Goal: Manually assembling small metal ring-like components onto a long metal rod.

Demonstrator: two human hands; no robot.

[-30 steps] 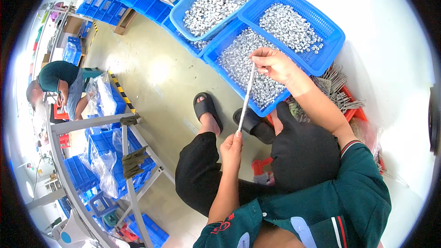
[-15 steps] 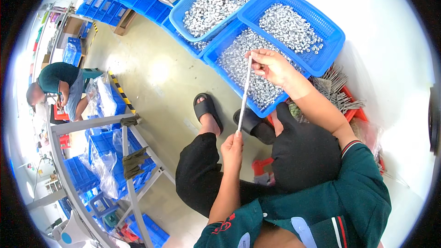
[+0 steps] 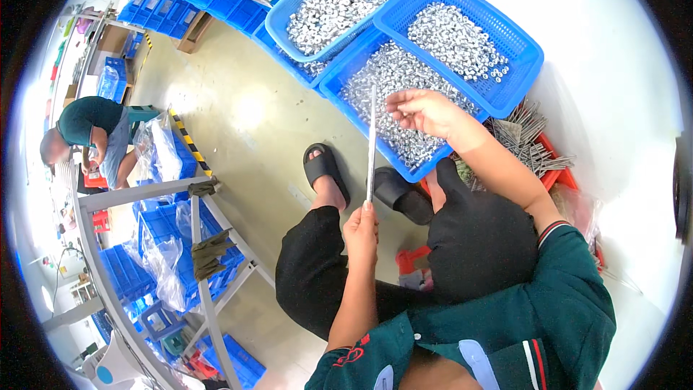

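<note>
A thin silvery metal rod (image 3: 372, 144) stands almost upright, slightly tilted, with its lower end in my closed left hand (image 3: 362, 231). Its top reaches over the blue basket (image 3: 333, 90) of small shiny metal nuts or collars. Just right of the rod's upper end is my right hand (image 3: 422, 112), above the metal pieces and apart from the rod. Its fingers are loosely bent and spread, and nothing shows in them. Too small to make out are the rod's surface details.
Another blue basket (image 3: 530, 65) of metal pieces overlaps the first; a lighter blue tub (image 3: 278, 32) stands left of it. Thin metal rods (image 3: 530, 141) lie in a red bin by my right knee. At left are a grey metal frame (image 3: 137, 195), blue crates and a seated person (image 3: 94, 130).
My right hand has let go of the rod's upper end and moved slightly down. The rod's top has swung left, and my left hand has shifted a little up and left.
</note>
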